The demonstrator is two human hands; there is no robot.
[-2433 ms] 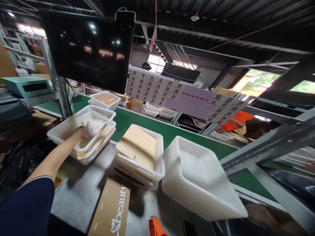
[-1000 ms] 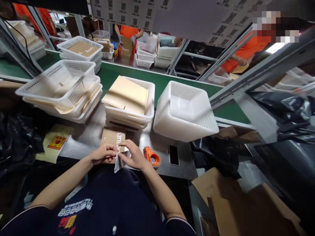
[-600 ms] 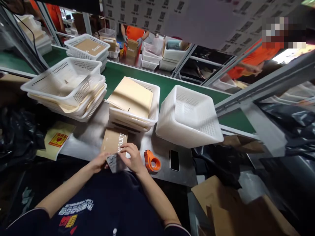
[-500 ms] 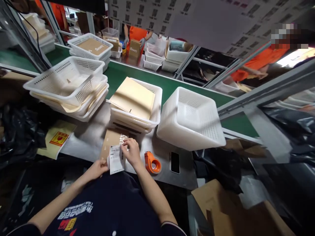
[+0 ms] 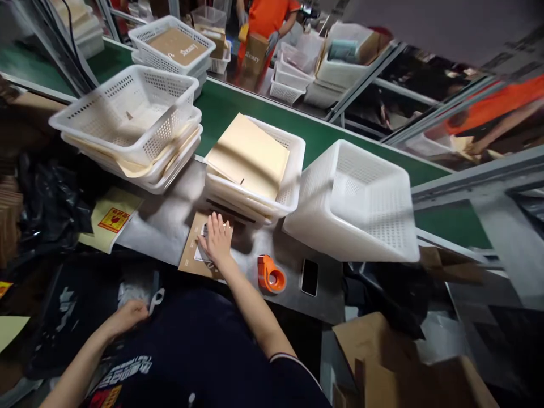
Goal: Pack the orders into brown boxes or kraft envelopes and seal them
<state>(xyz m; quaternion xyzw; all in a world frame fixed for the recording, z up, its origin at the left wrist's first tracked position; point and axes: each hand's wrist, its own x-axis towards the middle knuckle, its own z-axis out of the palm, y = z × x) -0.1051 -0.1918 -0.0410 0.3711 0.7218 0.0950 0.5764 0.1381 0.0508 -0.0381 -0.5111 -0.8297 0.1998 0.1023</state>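
My right hand [image 5: 218, 238] lies flat, fingers spread, on a white printed label [image 5: 201, 253] that rests on a flat brown cardboard mailer [image 5: 194, 256] at the steel bench's near edge. My left hand [image 5: 128, 315] has dropped low on the left, below the bench, with its fingers pinched on a thin white strip of paper [image 5: 155, 300]. Just behind the mailer stands a stack of white baskets [image 5: 289, 187] topped by a tan envelope [image 5: 249, 154].
An orange tape dispenser [image 5: 270, 275] and a black phone [image 5: 309, 276] lie right of my hand. An empty white basket [image 5: 361, 204] stands further right, a basket stack [image 5: 127, 127] at left. A green conveyor [image 5: 263, 116] runs behind. People in orange work opposite. Black bags [image 5: 46, 209] and cardboard boxes [image 5: 382, 351] surround.
The label that both hands held now lies on the mailer under my flat right hand. My left hand has pulled away, down and left, with a white strip. The view tilted downward.
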